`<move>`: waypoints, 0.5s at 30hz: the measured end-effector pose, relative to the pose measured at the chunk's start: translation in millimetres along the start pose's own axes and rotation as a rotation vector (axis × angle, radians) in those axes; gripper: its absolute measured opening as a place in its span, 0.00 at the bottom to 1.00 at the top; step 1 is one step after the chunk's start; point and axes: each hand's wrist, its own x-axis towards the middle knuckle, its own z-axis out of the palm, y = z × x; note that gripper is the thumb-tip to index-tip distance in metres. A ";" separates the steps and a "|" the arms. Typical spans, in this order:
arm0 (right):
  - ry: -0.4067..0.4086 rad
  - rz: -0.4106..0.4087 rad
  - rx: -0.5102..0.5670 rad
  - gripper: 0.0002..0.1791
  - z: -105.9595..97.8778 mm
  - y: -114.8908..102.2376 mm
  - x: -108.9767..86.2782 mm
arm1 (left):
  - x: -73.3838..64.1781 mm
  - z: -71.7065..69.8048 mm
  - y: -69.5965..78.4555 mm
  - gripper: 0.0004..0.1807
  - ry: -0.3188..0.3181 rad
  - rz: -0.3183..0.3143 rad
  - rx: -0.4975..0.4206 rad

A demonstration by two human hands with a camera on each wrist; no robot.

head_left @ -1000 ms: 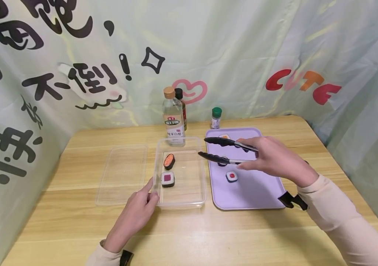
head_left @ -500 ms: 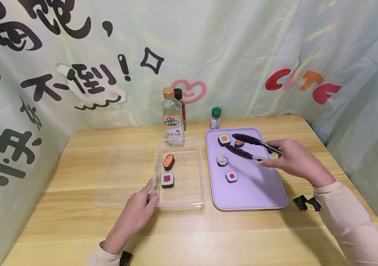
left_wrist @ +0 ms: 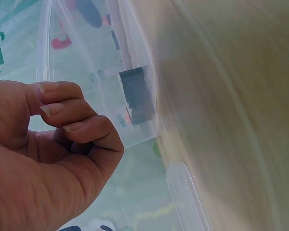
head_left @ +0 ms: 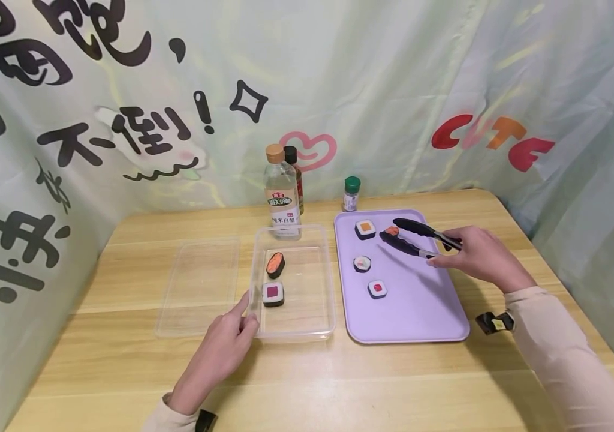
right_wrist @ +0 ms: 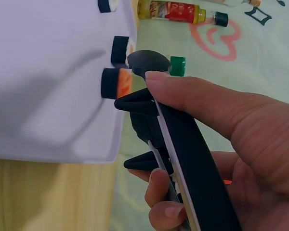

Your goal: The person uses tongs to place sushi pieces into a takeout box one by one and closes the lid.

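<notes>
My right hand [head_left: 476,255] grips a pair of black-tipped tongs [head_left: 417,227] over the back right of the purple tray [head_left: 409,318]. The tongs' spread tips stand around an orange-topped sushi piece [head_left: 391,231]; in the right wrist view that orange-topped sushi piece [right_wrist: 116,84] sits on the tray just beyond them. My left hand [head_left: 226,336] holds the left wall of a clear plastic container [head_left: 307,329] near its front corner, fingers curled in the left wrist view. Inside the container lie an oval orange-topped sushi piece [head_left: 275,264] and a square sushi roll with a purple centre [head_left: 273,294].
Also on the tray are an orange-centred roll [head_left: 364,229], a round roll [head_left: 362,263] and a red-centred roll [head_left: 377,289]. A clear lid [head_left: 199,288] lies left of the container. A vinegar bottle [head_left: 282,198], a dark-capped bottle [head_left: 298,180] and a green-capped jar [head_left: 351,195] stand behind.
The tongs have moved right from beside the container to over the tray's back right, their tips now around the orange-topped sushi piece. My left hand stays at the container.
</notes>
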 end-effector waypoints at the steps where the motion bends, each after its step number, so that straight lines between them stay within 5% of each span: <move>1: -0.003 0.005 0.006 0.44 0.9 1.6 0.8 | 0.1 0.1 0.1 0.31 -0.001 -0.003 0.002; 15: -0.025 0.029 0.055 0.45 14.0 14.5 7.5 | 0.3 0.4 0.0 0.31 -0.004 -0.010 0.003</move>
